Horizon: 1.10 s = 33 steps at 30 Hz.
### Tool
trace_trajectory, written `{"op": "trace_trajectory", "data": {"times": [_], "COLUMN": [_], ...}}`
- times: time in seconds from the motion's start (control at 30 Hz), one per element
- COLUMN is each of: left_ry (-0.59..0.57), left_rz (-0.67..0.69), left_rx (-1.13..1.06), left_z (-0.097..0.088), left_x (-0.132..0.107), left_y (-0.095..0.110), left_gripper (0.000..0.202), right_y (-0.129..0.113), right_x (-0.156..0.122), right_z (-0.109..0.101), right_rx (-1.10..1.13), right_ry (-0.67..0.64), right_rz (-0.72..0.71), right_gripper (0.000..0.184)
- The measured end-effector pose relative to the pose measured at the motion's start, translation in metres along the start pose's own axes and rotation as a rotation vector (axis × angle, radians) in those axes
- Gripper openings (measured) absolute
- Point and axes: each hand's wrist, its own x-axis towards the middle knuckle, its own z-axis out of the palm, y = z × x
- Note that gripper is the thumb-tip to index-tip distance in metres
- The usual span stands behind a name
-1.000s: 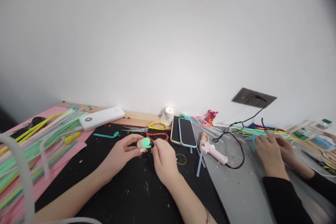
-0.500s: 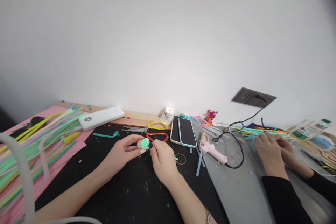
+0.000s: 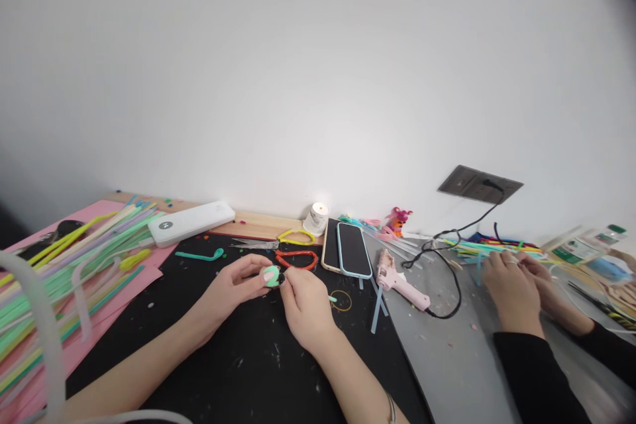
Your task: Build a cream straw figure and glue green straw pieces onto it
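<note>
Over the black mat (image 3: 238,377), my left hand (image 3: 237,283) pinches a small mint-green pipe cleaner coil (image 3: 271,277) between thumb and fingers. My right hand (image 3: 309,310) is closed at the coil's right side, its thumb and forefinger pressed together there. A small dark spot shows at those fingertips; whether it is a nail or a bead I cannot tell. Just beyond my hands lie scissors (image 3: 297,260) with red and yellow handles. A teal pipe cleaner (image 3: 199,256) with a curled end rests to their left.
Bundled pipe cleaners (image 3: 94,265) cover pink paper at left, beside a white device (image 3: 191,222). Two phones (image 3: 354,250), a paper cup (image 3: 316,219) and a pink glue gun (image 3: 402,285) with its cord stand ahead and right. A co-worker's hands (image 3: 514,288) work at far right.
The green coil has turned and shifted slightly left in my fingers, with my left thumb now over its face. My right hand has moved slightly left. The co-worker's fingers have shifted.
</note>
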Motion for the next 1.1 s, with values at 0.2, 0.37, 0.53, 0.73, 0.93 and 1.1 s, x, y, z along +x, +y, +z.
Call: {"op": "trace_trajectory", "data": {"times": [0.2, 0.37, 0.53, 0.73, 0.93, 1.1], "left_ry": [0.018, 0.019, -0.023, -0.002, 0.035, -0.049], "left_rz": [-0.038, -0.078, -0.103, -0.108, -0.073, 0.018], "left_rx": [-0.058, -0.126, -0.156, -0.117, -0.083, 0.022], "left_z": [0.001, 0.001, 0.000, -0.001, 0.001, -0.003], "left_x": [0.001, 0.000, -0.001, 0.000, 0.001, 0.003], "left_y": [0.000, 0.000, 0.004, 0.002, -0.001, -0.008], "left_gripper": [0.033, 0.032, 0.027, 0.029, 0.033, 0.030], "right_y": [0.000, -0.001, -0.002, -0.003, -0.005, -0.004], "right_x": [0.001, 0.000, 0.001, 0.001, 0.000, 0.000], "right_z": [-0.001, 0.000, 0.000, -0.001, -0.003, -0.002], "right_rx": [-0.002, 0.008, 0.030, 0.041, 0.061, 0.052], "right_ry": [-0.007, -0.009, -0.016, -0.033, -0.048, -0.033], "right_rz": [0.000, 0.017, 0.028, 0.041, 0.043, 0.031], "right_gripper": [0.025, 0.025, 0.025, 0.025, 0.025, 0.025]}}
